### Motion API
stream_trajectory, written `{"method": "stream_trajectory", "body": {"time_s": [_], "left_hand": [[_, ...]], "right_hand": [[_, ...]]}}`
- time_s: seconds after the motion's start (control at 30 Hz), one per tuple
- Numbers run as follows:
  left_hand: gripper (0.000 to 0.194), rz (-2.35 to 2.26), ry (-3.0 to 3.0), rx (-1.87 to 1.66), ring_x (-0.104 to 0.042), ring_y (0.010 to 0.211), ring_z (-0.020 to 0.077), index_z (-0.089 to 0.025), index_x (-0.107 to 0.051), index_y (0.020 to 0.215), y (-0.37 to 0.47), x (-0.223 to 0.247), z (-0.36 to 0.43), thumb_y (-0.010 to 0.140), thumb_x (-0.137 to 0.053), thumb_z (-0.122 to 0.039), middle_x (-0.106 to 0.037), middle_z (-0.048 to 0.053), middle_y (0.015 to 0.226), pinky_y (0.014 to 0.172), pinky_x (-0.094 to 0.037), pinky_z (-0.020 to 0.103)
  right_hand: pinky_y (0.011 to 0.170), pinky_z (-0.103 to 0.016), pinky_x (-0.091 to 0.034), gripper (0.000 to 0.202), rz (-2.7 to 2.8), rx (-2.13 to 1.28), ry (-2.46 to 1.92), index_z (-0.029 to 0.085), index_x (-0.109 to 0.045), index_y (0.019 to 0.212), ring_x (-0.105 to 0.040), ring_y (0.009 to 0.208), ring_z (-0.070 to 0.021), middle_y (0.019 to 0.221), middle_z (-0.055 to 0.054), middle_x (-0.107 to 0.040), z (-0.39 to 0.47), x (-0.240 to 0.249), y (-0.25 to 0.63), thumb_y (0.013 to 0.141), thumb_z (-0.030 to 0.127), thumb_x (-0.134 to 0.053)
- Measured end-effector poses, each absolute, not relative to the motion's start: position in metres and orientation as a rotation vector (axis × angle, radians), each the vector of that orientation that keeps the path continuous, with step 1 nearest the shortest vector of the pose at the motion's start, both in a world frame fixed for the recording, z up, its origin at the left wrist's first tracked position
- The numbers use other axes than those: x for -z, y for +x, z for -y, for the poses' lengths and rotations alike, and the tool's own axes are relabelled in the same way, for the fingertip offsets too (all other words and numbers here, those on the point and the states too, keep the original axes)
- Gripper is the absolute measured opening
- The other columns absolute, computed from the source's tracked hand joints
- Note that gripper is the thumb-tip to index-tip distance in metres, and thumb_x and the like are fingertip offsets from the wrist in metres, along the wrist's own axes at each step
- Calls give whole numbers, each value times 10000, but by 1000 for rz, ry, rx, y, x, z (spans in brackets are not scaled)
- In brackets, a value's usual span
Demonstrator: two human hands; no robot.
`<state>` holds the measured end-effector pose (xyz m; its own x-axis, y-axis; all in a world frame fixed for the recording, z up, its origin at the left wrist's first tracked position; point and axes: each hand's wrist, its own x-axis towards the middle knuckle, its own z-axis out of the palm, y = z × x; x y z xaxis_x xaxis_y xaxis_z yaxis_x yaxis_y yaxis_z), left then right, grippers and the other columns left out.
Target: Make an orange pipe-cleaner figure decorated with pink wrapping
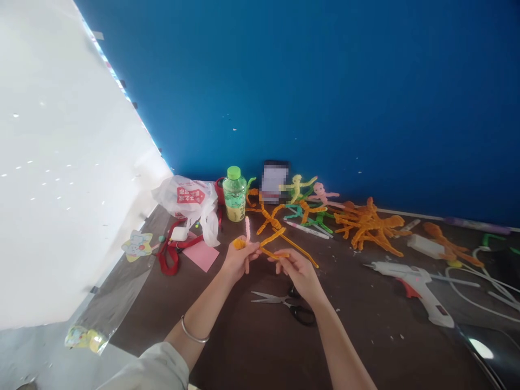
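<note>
My left hand (pixel 236 262) is closed on a partly formed orange pipe cleaner figure (pixel 275 236), with a coiled orange piece (pixel 239 244) and an upright pink twisted pipe cleaner (pixel 247 229) showing at its fingers. Two orange strands fork out to the right of that hand. My right hand (pixel 298 272) pinches the lower strand near its end. Below both hands, black-handled scissors (pixel 273 298) lie with their blades spread. Just beyond the fingers, more orange pipe cleaners (pixel 268 216) rest on the dark table (pixel 260 352).
A green-capped bottle (pixel 234 197) and a plastic bag (pixel 187 197) stand at the back left. Pink paper (pixel 203 257) and a red strap (pixel 168 260) lie nearby. Behind are pipe cleaner figures (pixel 298 188) and an orange pile (pixel 368 227). A glue gun (pixel 414 284) lies right.
</note>
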<state>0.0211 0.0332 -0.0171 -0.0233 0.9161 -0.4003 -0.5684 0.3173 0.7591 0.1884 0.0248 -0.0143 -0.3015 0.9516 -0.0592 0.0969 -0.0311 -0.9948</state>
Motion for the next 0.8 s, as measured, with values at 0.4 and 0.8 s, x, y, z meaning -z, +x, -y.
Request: {"method": "stream_trajectory", "body": {"time_s": [0.4,0.8], "left_hand": [[402,-980,511,-1204,-592,505,78,-153,-404,635,22,16,-29,515,-773,-259,-581,-25,559,442,-456,122],[388,-1144,673,-1200,-612,499,135,-162,-410,627,23,17,-28,543,-744,-342,-613,13,551,328,-357,133]], "right_hand": [[432,-212,-248,227,895,-2021,-892,164,-576,714,-377,457,-58,564,21,-477,-20,6,184,682,369,-670],[515,-234,-394,241,1514,-1634,-1313,155,-596,728,-513,559,-119,617,-8,-572,-21,3,180,641,365,-676]]}}
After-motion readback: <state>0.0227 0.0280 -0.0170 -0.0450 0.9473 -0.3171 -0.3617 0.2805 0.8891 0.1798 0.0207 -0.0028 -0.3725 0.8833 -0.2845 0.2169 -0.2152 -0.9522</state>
